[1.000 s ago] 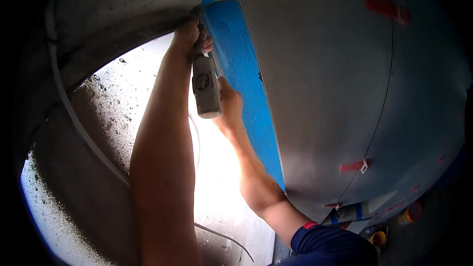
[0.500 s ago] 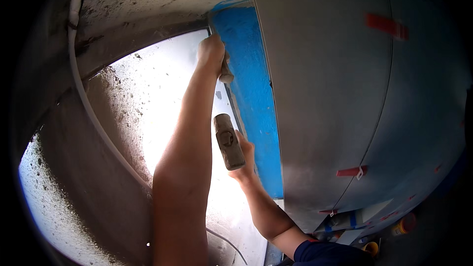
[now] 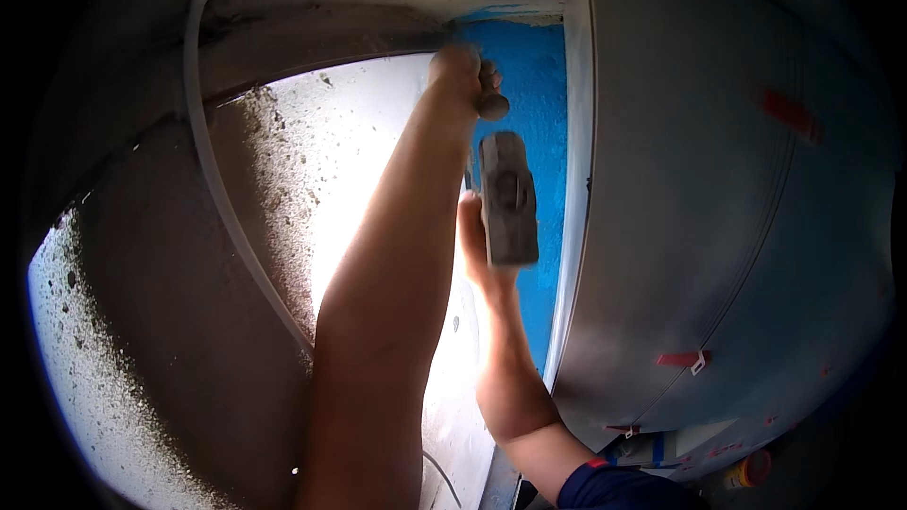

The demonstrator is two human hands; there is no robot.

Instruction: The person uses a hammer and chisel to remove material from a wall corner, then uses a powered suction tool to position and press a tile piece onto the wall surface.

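High up, my left hand is closed around a chisel, whose blunt round end points back toward me; its far end is hidden by the hand. The chisel is held by the blue-painted strip, close to the upper corner. Just below it, my right hand grips a club hammer. The hammer's grey block head is a short gap below the chisel's end, and its handle is mostly hidden behind the head.
A large grey panel with red clips stands to the right. On the left, a pale cable runs down the rough wall beside a bright opening. A bucket sits at lower right.
The hammer has risen nearer to the chisel's blunt end. Both hands and the surroundings appear further right in the picture, as the view has shifted.
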